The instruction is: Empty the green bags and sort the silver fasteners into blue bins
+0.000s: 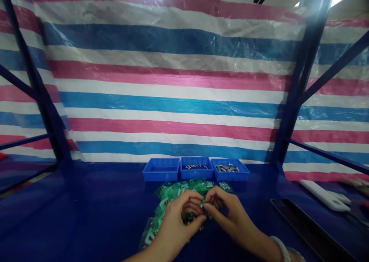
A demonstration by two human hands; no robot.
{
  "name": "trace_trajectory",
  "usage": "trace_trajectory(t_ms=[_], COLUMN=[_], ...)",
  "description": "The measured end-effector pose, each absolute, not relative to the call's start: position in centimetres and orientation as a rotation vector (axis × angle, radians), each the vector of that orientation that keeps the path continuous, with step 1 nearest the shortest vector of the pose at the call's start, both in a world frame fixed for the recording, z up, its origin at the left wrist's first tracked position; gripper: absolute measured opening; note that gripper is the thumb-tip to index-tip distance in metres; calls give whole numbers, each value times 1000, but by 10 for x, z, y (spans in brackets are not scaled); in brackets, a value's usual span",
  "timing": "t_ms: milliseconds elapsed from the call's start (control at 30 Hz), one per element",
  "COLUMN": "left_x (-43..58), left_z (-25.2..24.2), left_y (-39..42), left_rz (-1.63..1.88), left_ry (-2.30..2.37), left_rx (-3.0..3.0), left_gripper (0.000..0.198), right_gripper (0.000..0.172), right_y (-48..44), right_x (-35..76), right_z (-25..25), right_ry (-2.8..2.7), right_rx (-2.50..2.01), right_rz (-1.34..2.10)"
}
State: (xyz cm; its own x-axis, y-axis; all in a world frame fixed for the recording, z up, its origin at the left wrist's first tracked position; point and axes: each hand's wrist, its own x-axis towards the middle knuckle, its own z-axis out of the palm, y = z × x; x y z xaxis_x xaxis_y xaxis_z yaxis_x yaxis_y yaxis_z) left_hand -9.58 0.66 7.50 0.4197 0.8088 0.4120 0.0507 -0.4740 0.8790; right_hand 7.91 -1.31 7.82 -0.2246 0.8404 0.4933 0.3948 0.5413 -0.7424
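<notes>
Both hands meet over a heap of small green plastic packets point(173, 193) on the blue bench top point(86, 208). My left hand point(178, 219) curls its fingers around a small packet. Facing it, my right hand point(227, 214) pinches the same small thing between thumb and fingertips; the piece itself is too small to name. Behind the heap stand three blue trays side by side: the left tray point(160, 169) looks bare, the middle tray point(196, 167) and the right tray point(230, 169) hold several small grey metal parts.
A striped red, white and blue tarp point(173, 81) hangs behind the bench. Dark blue rack posts point(300, 81) stand at either side. At the right lie a black flat tray point(305, 227) and a white plastic tool point(325, 194).
</notes>
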Motion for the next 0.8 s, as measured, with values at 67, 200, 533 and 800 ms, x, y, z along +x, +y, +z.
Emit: trace_trajectory(t_ms=[67, 200, 533, 800], left_x=[-95, -95, -99, -83], left_z=[75, 77, 80, 111], left_y=[5, 6, 5, 85], left_rz=[1093, 1016, 1275, 1434], left_ry=[749, 788, 806, 813], left_rx=[1714, 1579, 1941, 2483], left_gripper=[23, 14, 10, 24], right_gripper=[11, 17, 35, 9], right_y=[-15, -18, -13, 5], right_x=[78, 77, 78, 104], right_z=[77, 79, 72, 83], right_ry=[-1852, -1894, -1910, -2101], right_rx=[-1032, -1077, -1022, -1072], right_rz=[580, 549, 726, 456])
